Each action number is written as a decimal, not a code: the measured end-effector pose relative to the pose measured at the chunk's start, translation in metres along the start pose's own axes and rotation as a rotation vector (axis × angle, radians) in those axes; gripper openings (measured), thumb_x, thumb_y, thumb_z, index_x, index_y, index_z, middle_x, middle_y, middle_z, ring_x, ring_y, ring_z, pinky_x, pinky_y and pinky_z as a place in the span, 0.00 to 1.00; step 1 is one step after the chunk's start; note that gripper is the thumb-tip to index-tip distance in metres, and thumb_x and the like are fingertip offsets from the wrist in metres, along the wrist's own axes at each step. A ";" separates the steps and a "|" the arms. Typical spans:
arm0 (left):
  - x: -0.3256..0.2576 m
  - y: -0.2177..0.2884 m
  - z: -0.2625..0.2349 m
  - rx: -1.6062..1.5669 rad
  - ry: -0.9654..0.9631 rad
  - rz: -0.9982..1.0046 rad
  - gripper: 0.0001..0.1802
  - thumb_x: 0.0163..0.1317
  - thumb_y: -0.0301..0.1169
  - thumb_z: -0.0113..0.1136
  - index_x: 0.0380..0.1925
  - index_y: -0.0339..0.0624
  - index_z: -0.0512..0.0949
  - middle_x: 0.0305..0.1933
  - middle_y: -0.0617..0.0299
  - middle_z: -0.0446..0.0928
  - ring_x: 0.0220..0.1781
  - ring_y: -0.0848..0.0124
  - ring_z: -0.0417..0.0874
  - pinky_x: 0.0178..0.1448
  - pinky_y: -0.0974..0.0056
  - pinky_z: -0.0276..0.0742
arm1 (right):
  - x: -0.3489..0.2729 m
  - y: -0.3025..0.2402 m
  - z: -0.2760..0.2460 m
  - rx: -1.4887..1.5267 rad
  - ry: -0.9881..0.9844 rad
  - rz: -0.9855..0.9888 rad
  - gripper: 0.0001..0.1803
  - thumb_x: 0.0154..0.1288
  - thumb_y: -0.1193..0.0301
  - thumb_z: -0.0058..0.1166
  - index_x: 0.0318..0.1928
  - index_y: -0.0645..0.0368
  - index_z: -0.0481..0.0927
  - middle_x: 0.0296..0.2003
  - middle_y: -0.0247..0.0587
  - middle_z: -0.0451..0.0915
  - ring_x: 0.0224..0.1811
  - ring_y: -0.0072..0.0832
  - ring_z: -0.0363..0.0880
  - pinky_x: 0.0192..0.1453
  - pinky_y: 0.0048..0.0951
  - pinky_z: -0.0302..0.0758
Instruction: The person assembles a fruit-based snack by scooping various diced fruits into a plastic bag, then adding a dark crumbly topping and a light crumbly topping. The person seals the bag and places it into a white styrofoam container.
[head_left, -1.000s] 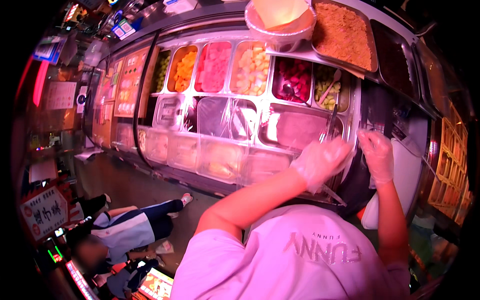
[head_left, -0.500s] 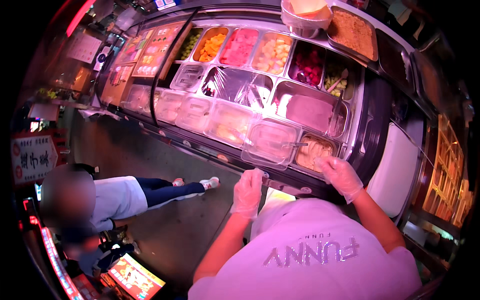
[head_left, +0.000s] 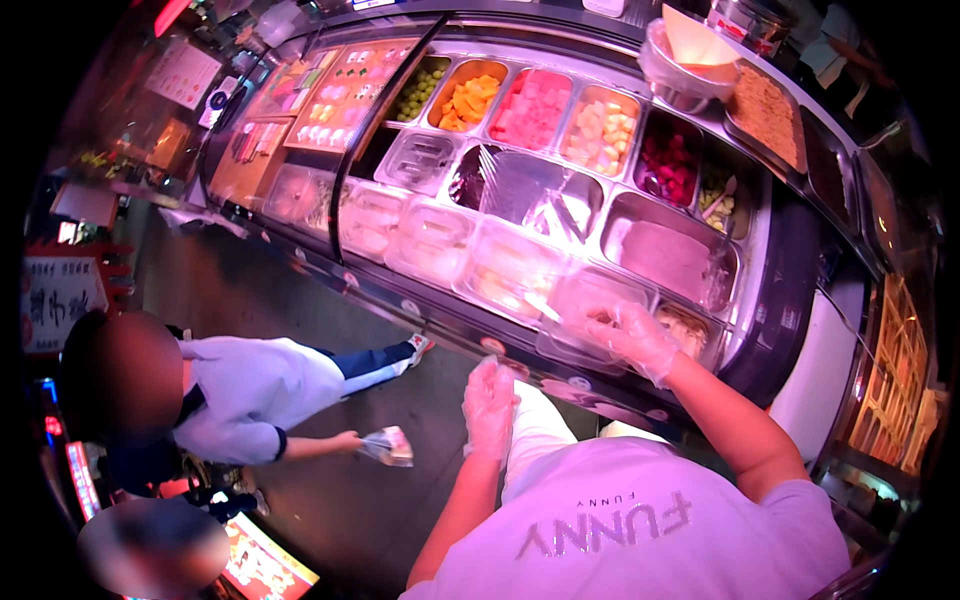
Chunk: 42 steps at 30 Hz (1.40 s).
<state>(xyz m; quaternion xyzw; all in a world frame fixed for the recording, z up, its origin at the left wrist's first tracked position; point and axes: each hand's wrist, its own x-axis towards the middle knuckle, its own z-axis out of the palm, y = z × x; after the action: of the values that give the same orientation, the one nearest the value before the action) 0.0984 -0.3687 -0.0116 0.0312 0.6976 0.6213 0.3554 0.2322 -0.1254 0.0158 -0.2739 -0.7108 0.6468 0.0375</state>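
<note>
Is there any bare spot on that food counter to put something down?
Hardly. The trays sit edge to edge, fruit at the back, lidded tubs in front. The right hand rests on the near tub. The only bare patch is the white board beyond the counter's right end.

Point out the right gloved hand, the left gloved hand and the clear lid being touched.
right hand (head_left: pixel 632 335), head view, back of the glove
left hand (head_left: pixel 489 403), head view, middle of the glove
clear lid (head_left: pixel 585 300), head view, its top face

Counter (head_left: pixel 790 300) at 12 o'clock, trays in 3 rows. Right hand (head_left: pixel 630 335) on lidded tray (head_left: pixel 590 300), front row. Left hand (head_left: pixel 490 405) just before counter edge. Customer (head_left: pixel 250 395) at 9 o'clock.
</note>
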 end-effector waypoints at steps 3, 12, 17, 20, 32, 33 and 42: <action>0.074 0.024 0.000 0.067 0.006 0.062 0.27 0.71 0.39 0.62 0.62 0.33 0.68 0.42 0.61 0.78 0.31 0.78 0.76 0.35 0.72 0.71 | 0.060 0.014 0.012 0.083 0.180 0.126 0.16 0.72 0.67 0.59 0.54 0.64 0.81 0.45 0.30 0.80 0.45 0.17 0.75 0.50 0.23 0.73; 0.229 0.060 0.022 0.687 -0.177 0.056 0.31 0.56 0.42 0.73 0.51 0.31 0.74 0.40 0.49 0.82 0.44 0.56 0.84 0.51 0.55 0.79 | 0.258 0.014 -0.095 -0.105 1.007 0.251 0.19 0.62 0.65 0.65 0.49 0.63 0.81 0.32 0.39 0.80 0.28 0.23 0.77 0.31 0.30 0.76; 0.257 0.036 0.008 0.323 -0.420 -0.079 0.13 0.60 0.28 0.70 0.42 0.34 0.80 0.38 0.60 0.83 0.39 0.73 0.81 0.47 0.65 0.78 | 0.312 0.021 -0.112 0.274 1.013 0.527 0.10 0.60 0.70 0.64 0.38 0.60 0.80 0.24 0.34 0.75 0.17 0.22 0.68 0.19 0.27 0.65; 0.250 0.072 -0.011 0.250 -0.501 -0.109 0.08 0.67 0.31 0.66 0.40 0.38 0.81 0.38 0.63 0.82 0.38 0.77 0.80 0.43 0.68 0.77 | 0.310 0.051 -0.138 0.502 0.881 0.545 0.07 0.58 0.75 0.63 0.29 0.61 0.77 0.20 0.35 0.73 0.14 0.23 0.67 0.16 0.28 0.58; 0.438 0.187 0.059 -0.130 -0.236 0.051 0.26 0.73 0.32 0.58 0.68 0.35 0.68 0.33 0.60 0.80 0.27 0.75 0.79 0.27 0.70 0.74 | 0.248 0.030 -0.105 0.432 1.199 0.390 0.06 0.69 0.77 0.54 0.44 0.61 0.80 0.24 0.35 0.77 0.16 0.20 0.71 0.16 0.22 0.66; 0.472 0.184 0.064 -0.128 -0.225 0.049 0.31 0.71 0.34 0.61 0.69 0.34 0.66 0.34 0.62 0.80 0.28 0.74 0.80 0.28 0.69 0.76 | 0.251 0.031 -0.103 0.402 1.196 0.399 0.07 0.70 0.77 0.53 0.46 0.61 0.80 0.24 0.35 0.77 0.16 0.20 0.72 0.16 0.22 0.66; 0.546 0.179 0.078 0.873 0.304 0.745 0.27 0.58 0.34 0.68 0.54 0.31 0.74 0.49 0.40 0.76 0.54 0.44 0.76 0.59 0.45 0.73 | 0.233 0.073 -0.121 -0.347 1.233 0.411 0.23 0.60 0.72 0.66 0.55 0.68 0.81 0.31 0.32 0.79 0.32 0.20 0.75 0.40 0.25 0.75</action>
<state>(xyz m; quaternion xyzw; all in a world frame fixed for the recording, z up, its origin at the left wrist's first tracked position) -0.3382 0.0023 -0.1005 0.3280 0.8737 0.3575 -0.0364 0.1087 0.0860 -0.1033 -0.7250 -0.5863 0.2424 0.2681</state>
